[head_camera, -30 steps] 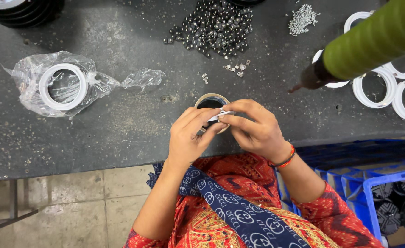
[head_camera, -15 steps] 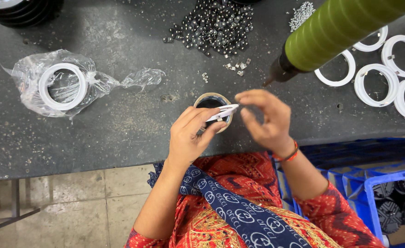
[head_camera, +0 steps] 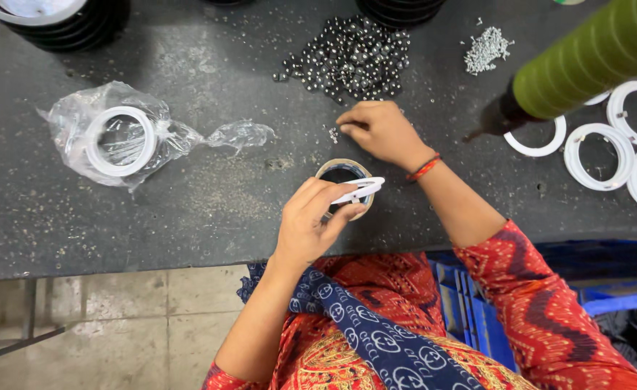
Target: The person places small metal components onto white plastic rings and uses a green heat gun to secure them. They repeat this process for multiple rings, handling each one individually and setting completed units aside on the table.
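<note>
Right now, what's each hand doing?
Left hand: closed on a white ring over the small cup.
Right hand: fingers pinched at small bits on the table; grip unclear.

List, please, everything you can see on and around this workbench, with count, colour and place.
workbench: one, dark grey, across the view
steel balls: a heap, dark, top centre
small metal bits: a pile, silver, top right
plastic bag: one, clear, left, holding a white ring
white rings: several, right edge
green cylinder: one, top right
black stacks: top edge
tape-like roll: one, tan, centre
white cage piece: one, in the left grip
blue crate: lower right
left hand: holds the cage piece
right hand: at tiny bits
</note>
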